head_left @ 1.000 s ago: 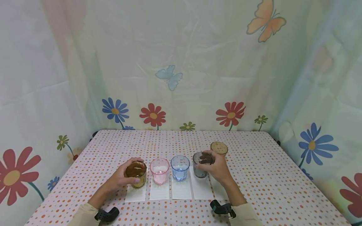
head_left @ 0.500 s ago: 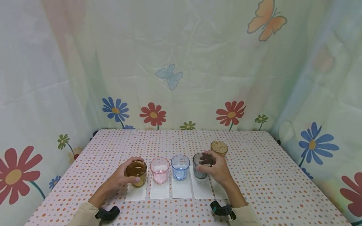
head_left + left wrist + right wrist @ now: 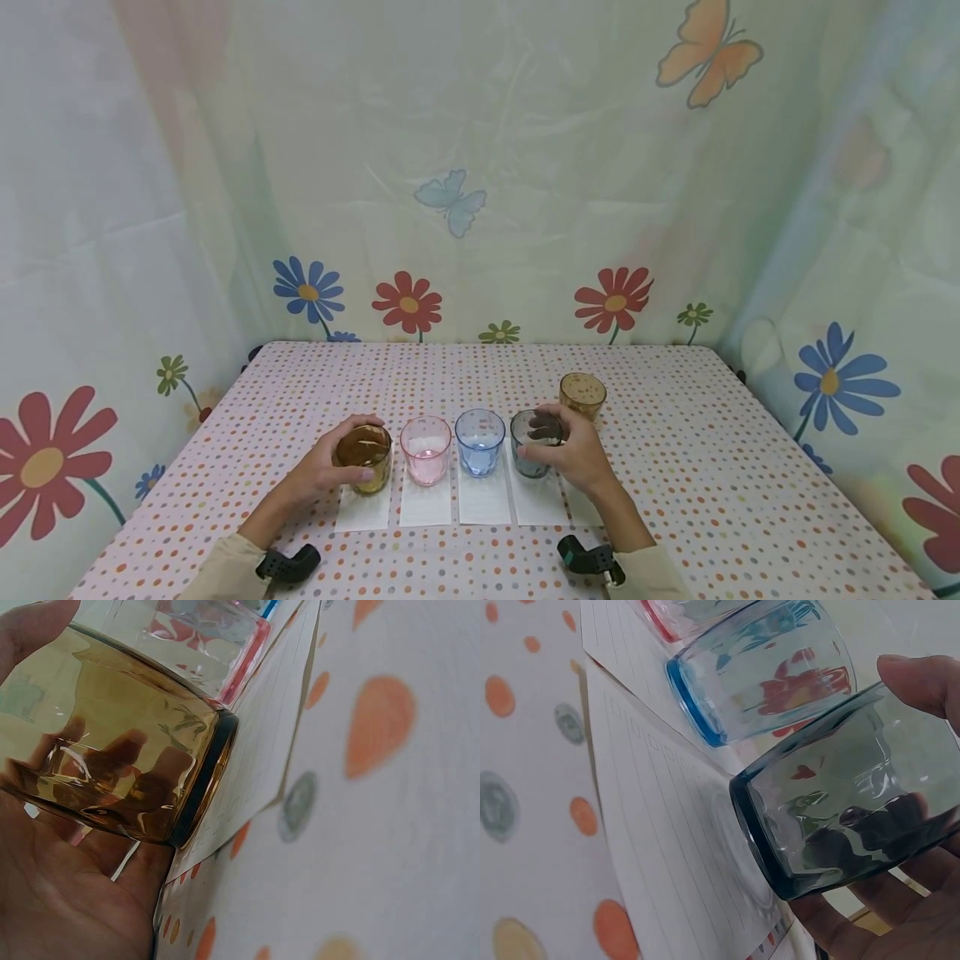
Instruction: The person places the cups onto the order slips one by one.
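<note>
My left hand (image 3: pixel 324 468) grips an amber glass (image 3: pixel 142 742) at the left end of a row, thumb on the near side and fingers behind. The glass is upright at its white paper strip (image 3: pixel 363 512). Its neighbours are a pink glass (image 3: pixel 426 454) and a blue glass (image 3: pixel 480 446), both upright and untouched. My right hand (image 3: pixel 581 454) holds a grey glass (image 3: pixel 832 810) to the right of the blue one, fingers showing through its wall. Whether its base touches the paper (image 3: pixel 652 817) beneath, I cannot tell.
A second amber glass (image 3: pixel 582 390) stands behind my right hand, partly covered by it. A further paper strip (image 3: pixel 583 508) lies under my right wrist. The table (image 3: pixel 465 558) has a dotted cloth, and a flowered curtain (image 3: pixel 360 150) hangs behind it.
The grey glass in my right hand has shifted slightly toward me. My left hand keeps its grip on the amber glass, and the other glasses stand as before.
</note>
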Demonstrator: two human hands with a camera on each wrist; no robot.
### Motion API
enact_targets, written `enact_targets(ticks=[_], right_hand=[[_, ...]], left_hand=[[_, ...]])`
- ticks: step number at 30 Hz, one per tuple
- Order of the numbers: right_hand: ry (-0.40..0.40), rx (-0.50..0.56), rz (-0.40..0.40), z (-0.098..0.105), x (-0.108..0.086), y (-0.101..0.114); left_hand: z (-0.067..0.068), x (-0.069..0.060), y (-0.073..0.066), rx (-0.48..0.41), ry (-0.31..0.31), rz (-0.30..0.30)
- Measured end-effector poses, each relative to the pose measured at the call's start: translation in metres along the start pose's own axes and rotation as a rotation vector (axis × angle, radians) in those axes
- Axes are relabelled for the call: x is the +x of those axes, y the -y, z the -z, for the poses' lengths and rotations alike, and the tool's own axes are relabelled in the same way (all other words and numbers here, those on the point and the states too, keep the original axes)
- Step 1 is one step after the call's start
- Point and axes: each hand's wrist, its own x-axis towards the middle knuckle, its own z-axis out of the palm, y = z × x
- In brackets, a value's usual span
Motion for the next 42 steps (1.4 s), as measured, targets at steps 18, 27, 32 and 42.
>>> enact_targets(ticks=[18,27,32,42], right_hand=[[0.041,-0.023,-0.011,0.0015,-0.0004,-0.0034],[0.093,0.021,0.009,0.0036,0.0014,-0.0065],[0.111,0.031,-0.006,0.0031,0.0025,-0.0076],[0.119,0.036,-0.031,0.0029,0.0026,-0.0078]], left_hand=[[-0.0005,-0.0016,0.0005,-0.028,0.007,0.0],[0.0011,-0.0007,0.0012,-0.024,0.006,-0.007],[0.001,-0.0018,0.0015,-0.027,0.002,-0.004],[0.0005,-0.0012,0.0015,-0.022,-0.001,0.001]])
